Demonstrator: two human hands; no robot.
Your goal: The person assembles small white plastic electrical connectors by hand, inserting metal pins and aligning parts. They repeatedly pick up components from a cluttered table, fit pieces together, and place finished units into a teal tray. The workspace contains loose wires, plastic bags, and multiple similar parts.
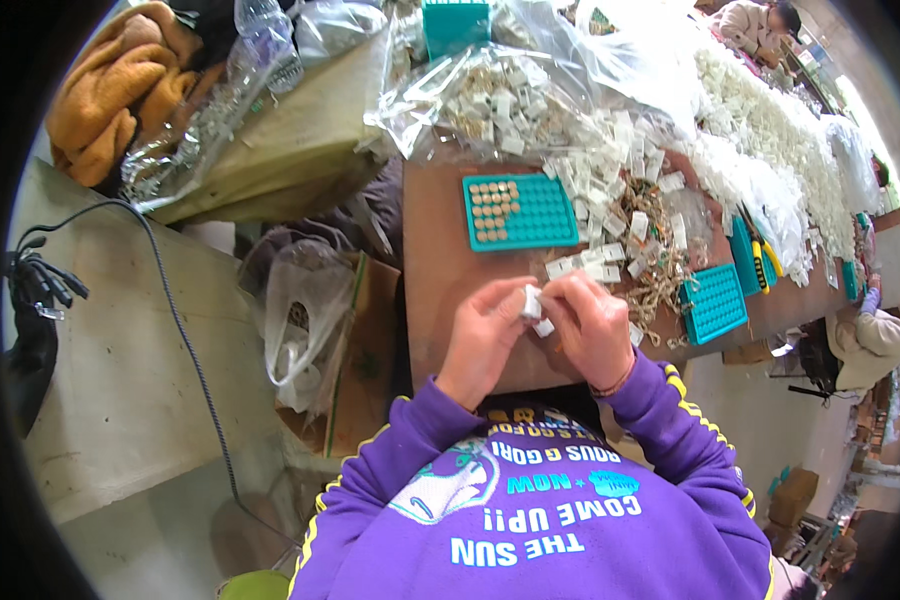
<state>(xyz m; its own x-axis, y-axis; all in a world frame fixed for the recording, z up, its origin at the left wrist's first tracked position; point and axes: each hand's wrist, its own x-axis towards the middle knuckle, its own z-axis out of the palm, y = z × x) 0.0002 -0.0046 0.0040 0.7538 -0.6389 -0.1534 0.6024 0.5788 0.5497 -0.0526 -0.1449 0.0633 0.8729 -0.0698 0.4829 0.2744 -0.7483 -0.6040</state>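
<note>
Two-handed, pinching a small white plastic casing [532, 302] just above the near part of a brown table [435, 270], close in front of a purple sweatshirt [570, 520]. Gripping it narrowly between thumb and fingers of the left hand [478, 335]; meeting it from the right with the drawn-together fingertips of the right hand [592, 330], not being able to tell whether also pinching a smaller part there. Placing the casing right between the two sets of fingertips, seemingly nearer the left, with its long axis appearing to run toward and away from the body, across the line from hand to hand.

Facing, beyond the hands, a teal tray [552, 215] with tan discs [490, 212] in its left wells, and to the right a heap of white casings [610, 222] beside tangled beige cords [660, 292]. Seeing farther right a second teal tray [715, 303] and yellow-handled pliers [759, 262]. Having a cardboard box [365, 350] left of the table, and sharing the room with a co-worker [865, 348] at far right.
</note>
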